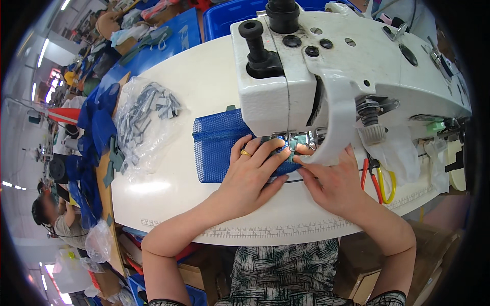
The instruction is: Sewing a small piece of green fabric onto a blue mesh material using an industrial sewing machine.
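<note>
A piece of blue mesh fabric (212,155) lies under the head of a white sewing machine (301,66), with a folded band across its upper part. My left hand (250,176), with a gold-coloured ring, rests flat on the mesh, its spread fingers reaching to the presser foot (291,140). On the other side of the foot, my right hand (332,183) touches the fabric's right end with fingers stretched out. A white curved lever (339,112) hides part of those fingers. A small teal piece shows between both hands' fingertips, beside the needle area.
Red-and-yellow-handled cutters (380,183) lie right of my right hand. A clear plastic bag (148,122) of grey strips sits on the left of the white table (163,201). Blue fabric (92,153) hangs past its left edge. Another person (64,219) works farther left.
</note>
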{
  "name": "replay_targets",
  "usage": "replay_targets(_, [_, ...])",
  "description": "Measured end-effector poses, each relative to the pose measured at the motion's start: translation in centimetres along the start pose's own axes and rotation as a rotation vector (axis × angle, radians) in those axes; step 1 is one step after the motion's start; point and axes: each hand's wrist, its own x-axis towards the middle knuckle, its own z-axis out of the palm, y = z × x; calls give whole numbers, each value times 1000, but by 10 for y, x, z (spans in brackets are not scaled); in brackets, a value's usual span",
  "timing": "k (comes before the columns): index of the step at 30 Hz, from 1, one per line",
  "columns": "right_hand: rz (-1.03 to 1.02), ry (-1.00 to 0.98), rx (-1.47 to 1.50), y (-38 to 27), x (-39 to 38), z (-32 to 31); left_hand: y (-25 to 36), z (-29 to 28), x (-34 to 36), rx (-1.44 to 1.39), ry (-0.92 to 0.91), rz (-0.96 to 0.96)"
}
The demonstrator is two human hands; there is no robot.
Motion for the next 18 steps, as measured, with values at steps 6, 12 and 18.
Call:
replay_targets(6, [6,-19,-20,-1,3,-2,-5,1,1,-11,59,22])
replay_targets(12, [-6,-14,-27,-1,1,-1,1,1,1,2,62,13])
replay_targets(18, [2,-30,-36,-2,1,-2,3,-1,1,31,54,8])
